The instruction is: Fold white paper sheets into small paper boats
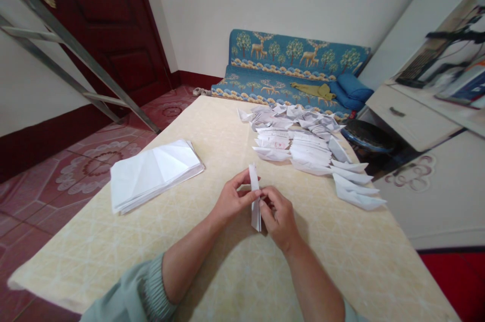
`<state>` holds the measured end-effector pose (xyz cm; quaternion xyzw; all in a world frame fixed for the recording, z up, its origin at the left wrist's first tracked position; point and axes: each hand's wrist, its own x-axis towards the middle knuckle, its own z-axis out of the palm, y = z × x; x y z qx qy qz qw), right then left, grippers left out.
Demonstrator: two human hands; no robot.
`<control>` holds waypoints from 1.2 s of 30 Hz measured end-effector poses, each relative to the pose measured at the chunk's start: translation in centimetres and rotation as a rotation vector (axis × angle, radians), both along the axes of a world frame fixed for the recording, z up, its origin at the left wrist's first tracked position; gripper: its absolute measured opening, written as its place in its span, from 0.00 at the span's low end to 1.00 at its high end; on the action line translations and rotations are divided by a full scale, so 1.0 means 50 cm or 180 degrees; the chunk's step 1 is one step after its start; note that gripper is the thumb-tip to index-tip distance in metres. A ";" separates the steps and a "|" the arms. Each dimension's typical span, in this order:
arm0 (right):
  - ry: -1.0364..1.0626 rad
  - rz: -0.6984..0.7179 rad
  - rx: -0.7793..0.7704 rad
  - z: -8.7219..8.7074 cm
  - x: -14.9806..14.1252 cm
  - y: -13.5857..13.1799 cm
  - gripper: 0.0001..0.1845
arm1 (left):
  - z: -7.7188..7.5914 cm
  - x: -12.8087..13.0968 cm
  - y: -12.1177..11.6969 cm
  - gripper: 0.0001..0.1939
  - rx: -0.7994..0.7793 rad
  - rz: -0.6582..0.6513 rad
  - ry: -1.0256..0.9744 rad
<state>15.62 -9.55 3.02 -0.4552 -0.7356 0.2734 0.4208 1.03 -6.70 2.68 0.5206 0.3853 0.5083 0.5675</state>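
A narrow strip of folded white paper [255,211] stands on end between my hands, near the middle of the table. My left hand [235,197] pinches it from the left, thumb across the near face. From the right, my right hand [278,215] grips its edge between thumb and curled fingers. Several loose layers show at the strip's lower end. Left of my hands lies a stack of creased white sheets [155,173]. Rows of folded paper boats [310,148] sit to the right and beyond, some with print on them.
The table has a pale yellow patterned cover [212,125]. Behind it stands a blue sofa [295,59] with a deer print. A dark round stool [367,135] and a white cabinet [428,175] are at the right. A metal ladder [76,44] leans by the red door [102,14].
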 end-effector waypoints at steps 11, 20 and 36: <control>-0.0083 0.0110 0.0012 0.006 -0.003 -0.004 0.13 | -0.006 -0.004 0.003 0.31 0.0026 0.0154 0.0057; -0.0087 0.0141 -0.0002 0.004 -0.002 -0.004 0.14 | -0.002 -0.010 0.006 0.29 0.0006 0.0287 0.0153; -0.0228 -0.0022 0.0117 -0.001 -0.002 0.000 0.13 | -0.009 -0.007 0.005 0.31 0.0026 0.0181 0.0130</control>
